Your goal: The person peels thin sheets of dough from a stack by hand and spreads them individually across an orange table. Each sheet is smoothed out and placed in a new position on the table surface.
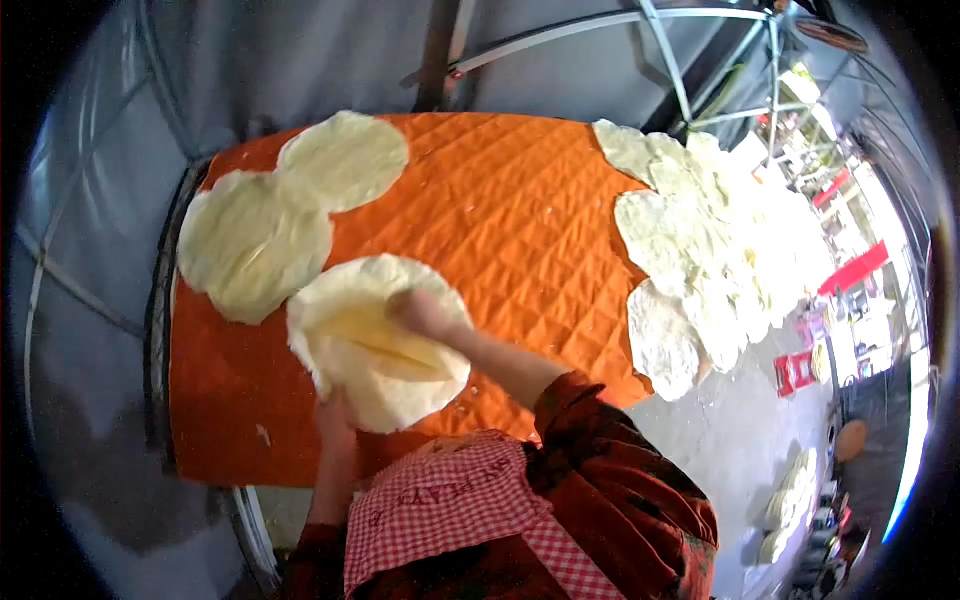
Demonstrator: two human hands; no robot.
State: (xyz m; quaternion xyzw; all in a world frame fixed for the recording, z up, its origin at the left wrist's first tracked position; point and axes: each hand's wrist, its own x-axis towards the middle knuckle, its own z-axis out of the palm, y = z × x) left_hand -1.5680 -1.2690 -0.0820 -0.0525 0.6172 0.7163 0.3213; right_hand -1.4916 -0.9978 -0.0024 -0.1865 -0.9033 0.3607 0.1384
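A thin, round, pale sheet of flatbread [400, 395] lies at the near left of the orange quilted cloth, with a yellowish sheen and a crease across its middle. My right hand [425, 314] is over its upper right part, the fingers smeared by motion. Down at the lower left rim, my left hand [337, 412] grips the edge, its fingertips partly hidden by the sheet. Farther left lie a second round flatbread [255, 250] and a third flatbread [345, 160], which overlap at their edges.
The orange quilted cloth [500, 190] covers the table. Many flatbreads [685, 230] overlap along its right side, washed out by bright light. Metal frame bars [560, 30] and grey sheeting stand behind. Red packages [795, 372] and other goods are at far right.
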